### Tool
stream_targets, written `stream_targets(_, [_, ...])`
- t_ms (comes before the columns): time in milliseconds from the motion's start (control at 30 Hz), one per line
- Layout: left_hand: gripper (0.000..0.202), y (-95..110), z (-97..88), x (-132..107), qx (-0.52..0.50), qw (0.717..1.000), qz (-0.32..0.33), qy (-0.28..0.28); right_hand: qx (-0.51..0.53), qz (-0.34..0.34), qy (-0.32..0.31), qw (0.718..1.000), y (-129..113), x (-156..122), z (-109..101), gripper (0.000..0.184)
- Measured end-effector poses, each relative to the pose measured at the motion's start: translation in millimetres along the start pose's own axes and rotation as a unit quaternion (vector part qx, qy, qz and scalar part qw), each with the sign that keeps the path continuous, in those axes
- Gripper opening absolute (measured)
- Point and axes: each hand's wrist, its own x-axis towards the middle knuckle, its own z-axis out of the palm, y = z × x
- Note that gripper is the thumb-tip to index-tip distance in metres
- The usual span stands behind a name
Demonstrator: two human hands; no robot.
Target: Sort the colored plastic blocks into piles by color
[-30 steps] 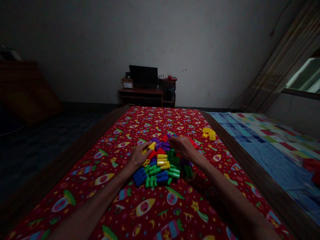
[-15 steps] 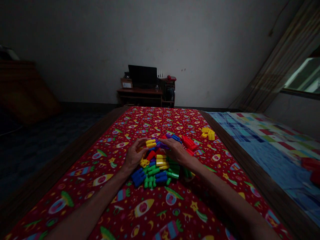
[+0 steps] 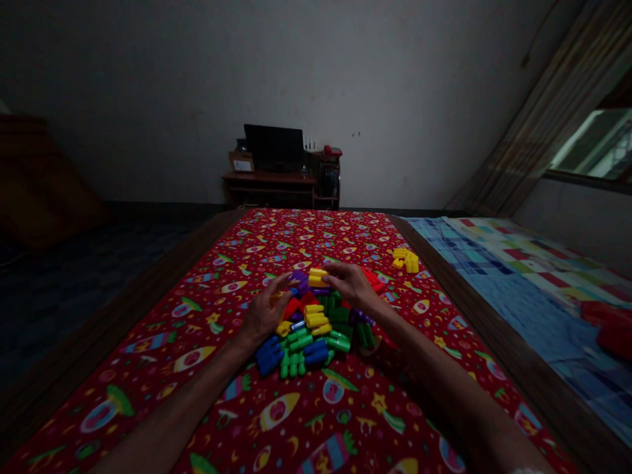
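Note:
A pile of plastic building blocks in several colours lies on the red cloth. My right hand [image 3: 351, 284] pinches a yellow block [image 3: 316, 277] above the far part of the pile. At the pile's left side is my left hand [image 3: 266, 308], its thumb and fingers curved and apart near a small blue piece [image 3: 294, 291] and a purple block [image 3: 300, 282]. I see no clear grip there. Closer to me lie yellow blocks [image 3: 316, 316], green blocks [image 3: 293, 363] and blue blocks [image 3: 269, 355]. Red blocks [image 3: 374, 280] show partly behind my right hand.
A few yellow blocks [image 3: 407, 260] lie apart at the right edge of the patterned red cloth [image 3: 276, 421]. Beyond the far end stands a low desk [image 3: 269, 179] with a dark monitor [image 3: 274, 147]. A bed with a checked cover [image 3: 474, 276] adjoins the right side.
The yellow block near my left fingers has shifted right and is now in my right hand. My right hand has risen slightly off the pile. The camera has turned a little.

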Motion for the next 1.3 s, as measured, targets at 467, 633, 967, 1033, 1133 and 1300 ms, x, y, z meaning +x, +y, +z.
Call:
stream_targets(467, [0.05, -33.2, -45.8, 20.0, 0.105, 0.965, 0.042, -0.235, -0.257, 0.203, 0.293, 0.898, 95.0, -11.3, -141.6, 0.033])
stream_targets(633, [0.049, -41.3, -57.0, 19.4, 0.083, 0.969, 0.007, -0.231, -0.327, 0.259, 0.269, 0.868, 102.5, -16.3, -140.5, 0.035])
stream_targets(967, [0.052, -43.8, -47.5, 21.6, 0.085, 0.987, 0.029, -0.136, -0.378, 0.355, 0.237, 0.821, 99.9, -20.8, -134.8, 0.034])
stream_targets(1033, [0.054, -45.4, -45.5, 22.2, 0.096, 0.986, 0.045, -0.128, -0.381, 0.344, 0.244, 0.823, 97.0, -19.3, -134.6, 0.033])
stream_targets(1133, [0.053, -45.7, -45.2, 21.4, 0.083, 0.986, 0.04, -0.137, -0.363, 0.297, 0.263, 0.843, 88.1, -12.5, -133.0, 0.031])
stream_targets(1300, [0.063, -46.7, -47.2, 20.8, -0.065, 0.988, -0.077, -0.119, -0.268, 0.131, 0.242, 0.923, 57.0, 6.1, -111.8, 0.027])
